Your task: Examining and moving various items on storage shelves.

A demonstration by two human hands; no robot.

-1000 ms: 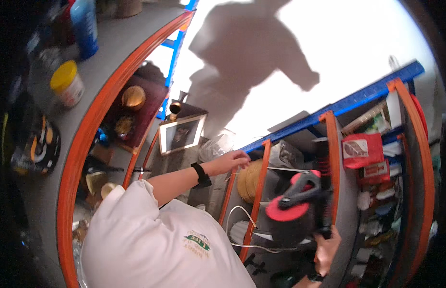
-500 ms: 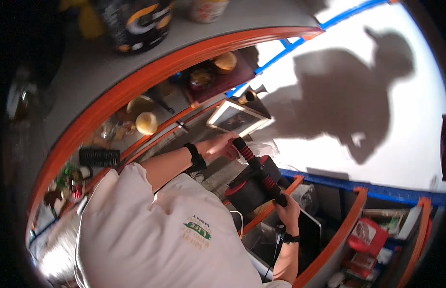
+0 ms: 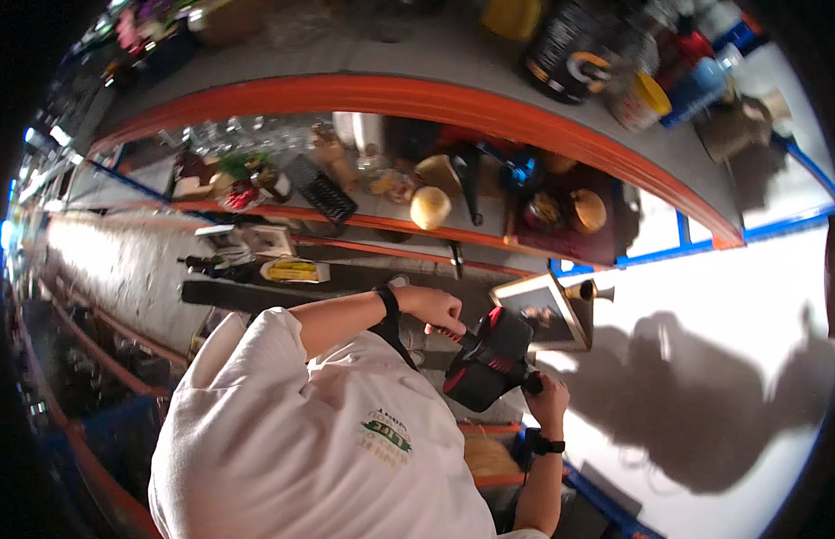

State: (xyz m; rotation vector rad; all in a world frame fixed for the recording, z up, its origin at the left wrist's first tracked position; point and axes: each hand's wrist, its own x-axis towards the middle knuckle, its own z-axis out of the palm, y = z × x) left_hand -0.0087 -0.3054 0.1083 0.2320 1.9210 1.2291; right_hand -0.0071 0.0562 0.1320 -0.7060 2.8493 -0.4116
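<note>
Between my hands, in front of my chest, is a black and red ab roller point(image 3: 487, 361) with broad wheels and a handle on each side. My left hand point(image 3: 435, 310) is closed round its upper left handle, where red ridges show beside the fingers. At the lower right my right hand point(image 3: 547, 401) is wrapped round the other handle, whose black end shows by the thumb. The roller is held tilted and clear of the shelves. Each wrist wears a black band.
An orange-edged shelf point(image 3: 373, 90) curves overhead with a black tub point(image 3: 570, 54) and bottles. Below it, another shelf holds bowls, a black basket point(image 3: 320, 187) and small ornaments. A framed picture point(image 3: 543, 310) leans beyond the roller. My shadow falls on the white wall point(image 3: 633, 368) at right.
The view has swung round, bringing more of the left shelves and floor into sight. The roller has turned in my hands' hold, and my left fingers now close more fully round its handle.
</note>
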